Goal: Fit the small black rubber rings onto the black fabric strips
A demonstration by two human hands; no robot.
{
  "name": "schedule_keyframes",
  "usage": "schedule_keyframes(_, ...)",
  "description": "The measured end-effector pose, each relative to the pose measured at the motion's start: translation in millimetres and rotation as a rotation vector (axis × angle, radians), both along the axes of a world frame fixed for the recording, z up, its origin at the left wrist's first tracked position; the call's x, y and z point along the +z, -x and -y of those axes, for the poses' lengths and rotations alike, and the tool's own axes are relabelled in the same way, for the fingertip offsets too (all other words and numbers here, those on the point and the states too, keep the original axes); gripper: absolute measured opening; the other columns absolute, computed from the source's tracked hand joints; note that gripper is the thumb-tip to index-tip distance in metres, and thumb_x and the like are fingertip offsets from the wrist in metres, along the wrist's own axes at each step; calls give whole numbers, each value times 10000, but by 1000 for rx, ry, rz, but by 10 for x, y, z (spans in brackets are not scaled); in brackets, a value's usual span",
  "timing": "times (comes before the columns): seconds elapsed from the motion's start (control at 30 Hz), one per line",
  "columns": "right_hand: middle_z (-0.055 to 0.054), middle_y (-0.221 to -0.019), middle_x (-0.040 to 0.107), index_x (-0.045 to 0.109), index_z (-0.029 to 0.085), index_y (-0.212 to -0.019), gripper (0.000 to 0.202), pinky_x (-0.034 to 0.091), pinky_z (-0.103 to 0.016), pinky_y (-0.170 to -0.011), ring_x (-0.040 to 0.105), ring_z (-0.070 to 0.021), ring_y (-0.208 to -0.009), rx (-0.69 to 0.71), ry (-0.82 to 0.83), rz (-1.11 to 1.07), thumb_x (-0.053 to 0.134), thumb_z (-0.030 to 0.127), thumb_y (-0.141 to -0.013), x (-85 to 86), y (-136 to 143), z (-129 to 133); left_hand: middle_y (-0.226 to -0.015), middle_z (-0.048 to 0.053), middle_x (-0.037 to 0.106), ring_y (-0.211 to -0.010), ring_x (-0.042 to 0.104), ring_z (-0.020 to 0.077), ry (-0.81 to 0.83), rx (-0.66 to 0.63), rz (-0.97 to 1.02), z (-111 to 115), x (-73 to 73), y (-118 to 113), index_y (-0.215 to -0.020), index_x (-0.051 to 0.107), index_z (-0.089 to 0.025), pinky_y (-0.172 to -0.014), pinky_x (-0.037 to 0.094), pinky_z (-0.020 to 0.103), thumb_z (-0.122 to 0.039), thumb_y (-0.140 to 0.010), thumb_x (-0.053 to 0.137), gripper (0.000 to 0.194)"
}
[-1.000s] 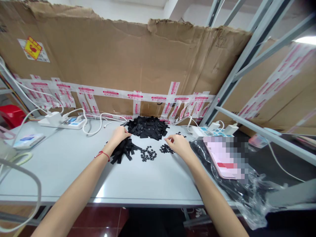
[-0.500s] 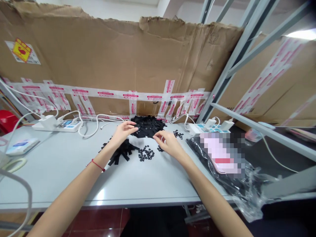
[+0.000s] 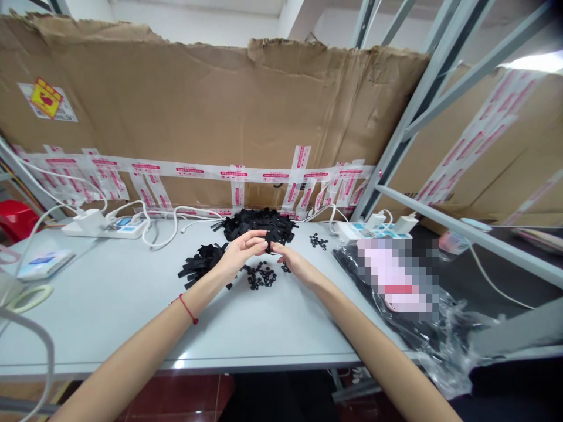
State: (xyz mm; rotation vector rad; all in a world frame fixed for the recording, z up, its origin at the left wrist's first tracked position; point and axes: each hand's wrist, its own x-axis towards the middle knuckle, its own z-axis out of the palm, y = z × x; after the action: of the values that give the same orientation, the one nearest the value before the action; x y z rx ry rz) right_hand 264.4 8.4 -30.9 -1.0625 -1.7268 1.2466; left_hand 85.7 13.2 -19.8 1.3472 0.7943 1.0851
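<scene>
Between the fingertips of both hands is a short black fabric strip (image 3: 268, 240). My left hand (image 3: 241, 252), with a red cord on its wrist, pinches it from the left. On the other side, my right hand (image 3: 297, 265) is closed with thumb and fingertips at the strip's right end. Behind them lies a far heap of black strips (image 3: 246, 220). A second heap of strips (image 3: 200, 262) spreads beside my left hand, partly covered by it. Small black rings (image 3: 261, 276) are scattered just below the hands, and a few more rings (image 3: 285, 268) show under my right hand.
More small black parts (image 3: 318, 241) lie right of the far heap. Power strips (image 3: 132, 227) with white cables run along the back. A plastic bag (image 3: 352, 261) carries a pink blurred object (image 3: 391, 275) on the right. Cardboard (image 3: 211, 105) walls the back; a metal frame (image 3: 407, 129) stands right.
My left hand has moved right and my right hand slightly down, so they now meet at a black strip. The hands were apart before. The view has shifted slightly.
</scene>
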Motion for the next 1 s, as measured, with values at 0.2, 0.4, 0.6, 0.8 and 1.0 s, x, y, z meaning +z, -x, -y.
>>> schedule_keyframes(0.2,-53,-946,663,627,179,-887,250,399,-281,-793,567,-168,-898,115,20,-127,473,371,-848,120,-10,60,-876,18,698,-805,612,152,-35,-60,4,42,55,16,-1139,583,-175,-877,405,310,-287,-746,688,421)
schedule_keyframes(0.4,2,-744,572,578,177,-855,231,369,-234,-623,507,-131,-697,19,-200,92,443,361,-890,226,-24,160,-843,24,650,-830,576,150,-7,27,-19,23,83,36,-945,636,-163,-779,416,266,-306,-784,558,229)
schedule_keyframes(0.6,-7,-786,591,558,178,-866,224,365,-237,-614,475,-125,-672,22,-343,226,402,331,-915,202,24,196,-669,-27,522,-678,490,118,-96,-30,-303,108,134,-14,-722,551,-172,-647,379,242,-545,-807,537,384)
schedule_keyframes(0.8,6,-804,533,420,195,-984,124,363,-247,-612,434,-119,-626,-41,-383,203,388,279,-898,186,19,193,-586,-60,453,-537,396,77,54,-181,-208,109,125,-18,-739,487,-173,-547,294,229,-577,-713,642,433)
schedule_keyframes(1.0,-15,-750,494,455,198,-771,157,372,-280,-692,466,-153,-713,35,-608,263,339,186,-876,236,-16,198,-565,-71,374,-522,322,75,111,-297,-291,67,109,66,-780,572,-149,-524,237,239,-560,-735,633,418)
